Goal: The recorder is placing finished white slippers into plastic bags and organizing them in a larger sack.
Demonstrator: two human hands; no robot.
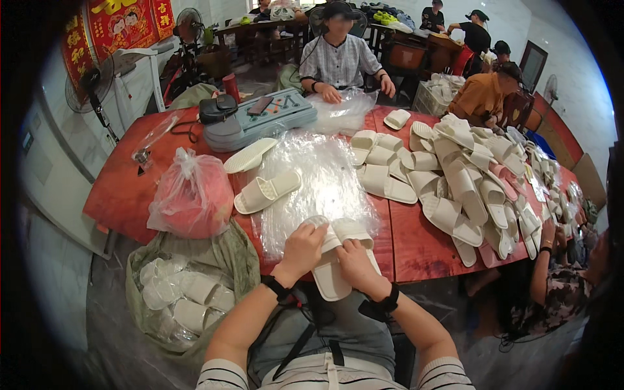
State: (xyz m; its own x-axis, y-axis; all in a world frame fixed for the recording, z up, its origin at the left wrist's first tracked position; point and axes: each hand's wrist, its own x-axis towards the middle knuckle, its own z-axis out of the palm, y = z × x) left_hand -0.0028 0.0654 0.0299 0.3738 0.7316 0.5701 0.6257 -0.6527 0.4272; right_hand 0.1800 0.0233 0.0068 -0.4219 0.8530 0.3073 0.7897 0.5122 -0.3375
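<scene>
At the table's near edge I hold a pair of cream slippers (332, 276), their heels toward me. My left hand (301, 250) is closed on the left side of the pair, near its strap. My right hand (357, 265) is closed on the other slipper, fingers curled at its strap. Just beyond lies a stack of clear plastic bags (312, 175), shiny and wrinkled. One loose cream slipper (268, 191) sits on the left part of the stack, strap up. Behind it another slipper (250, 155) lies with its ribbed sole showing.
A large heap of cream slippers (455, 175) covers the red table's (127, 195) right side. On the left stand a knotted bag with pink contents (192, 195) and a grey-blue case (260, 120). Bagged slippers fill a green sack (140, 260) below. Across sits a person (339, 62) handling plastic.
</scene>
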